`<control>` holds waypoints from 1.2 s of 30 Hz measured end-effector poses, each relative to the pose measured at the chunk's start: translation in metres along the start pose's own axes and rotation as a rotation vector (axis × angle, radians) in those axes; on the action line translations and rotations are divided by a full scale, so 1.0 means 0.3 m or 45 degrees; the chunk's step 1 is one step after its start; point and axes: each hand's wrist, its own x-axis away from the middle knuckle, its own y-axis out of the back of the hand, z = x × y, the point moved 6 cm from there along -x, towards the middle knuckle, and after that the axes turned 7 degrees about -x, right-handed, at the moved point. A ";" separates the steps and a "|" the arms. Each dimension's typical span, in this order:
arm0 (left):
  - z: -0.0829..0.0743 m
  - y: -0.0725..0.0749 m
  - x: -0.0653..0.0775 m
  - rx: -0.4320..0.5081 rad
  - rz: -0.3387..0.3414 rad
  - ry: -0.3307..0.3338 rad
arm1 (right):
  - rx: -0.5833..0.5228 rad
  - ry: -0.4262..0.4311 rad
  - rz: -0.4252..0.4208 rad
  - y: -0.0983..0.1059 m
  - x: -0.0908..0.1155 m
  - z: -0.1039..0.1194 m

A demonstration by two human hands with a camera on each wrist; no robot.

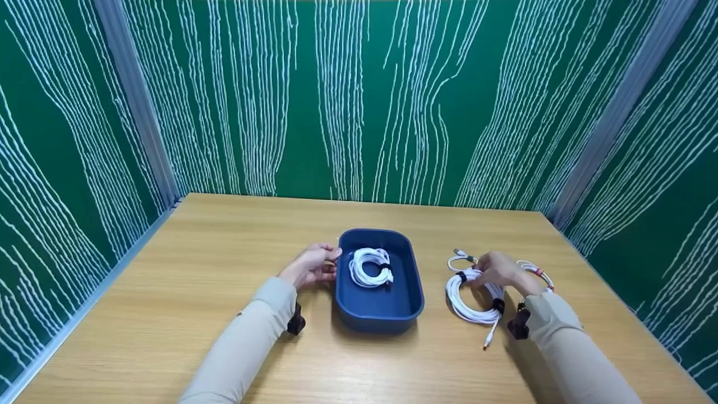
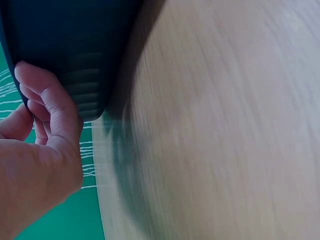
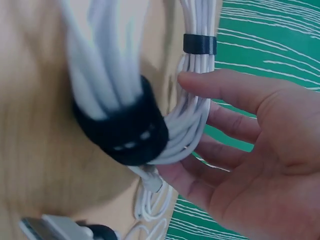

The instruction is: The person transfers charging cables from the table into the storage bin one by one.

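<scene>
A dark blue plastic bin (image 1: pixel 377 325) stands mid-table, with one coiled white cable (image 1: pixel 359 275) lying inside it. My left hand (image 1: pixel 314 265) pinches the bin's left rim; in the left wrist view, that hand (image 2: pixel 45 150) has its fingers against the outer wall and its thumb at the rim. To the right of the bin, my right hand (image 1: pixel 499 269) grips a larger white cable coil (image 1: pixel 463 306) by its upper part. In the right wrist view, thumb and fingers of the hand (image 3: pixel 260 135) close round the strands of the coil (image 3: pixel 107 55), which black straps (image 3: pixel 130 132) bind.
Beyond the right hand lies another light cable with coloured bands (image 1: pixel 539 273). A thin white cable end with a plug (image 1: pixel 460 253) sticks out behind the coil. Green walls with white streaks (image 1: pixel 348 112) enclose the wooden table (image 1: pixel 224 247) at the back and sides.
</scene>
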 end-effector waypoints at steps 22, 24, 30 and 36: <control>0.006 0.000 0.000 0.013 0.000 -0.015 | -0.479 -0.179 0.167 0.037 0.039 -0.068; 0.005 -0.001 0.002 0.011 0.004 -0.023 | -0.530 -0.178 0.183 0.033 0.039 -0.076; 0.004 0.001 0.004 0.019 0.000 -0.025 | -0.604 -0.176 0.203 0.033 0.033 -0.089; 0.004 0.001 0.000 0.029 -0.007 -0.020 | -0.606 -0.233 0.187 0.040 0.034 -0.086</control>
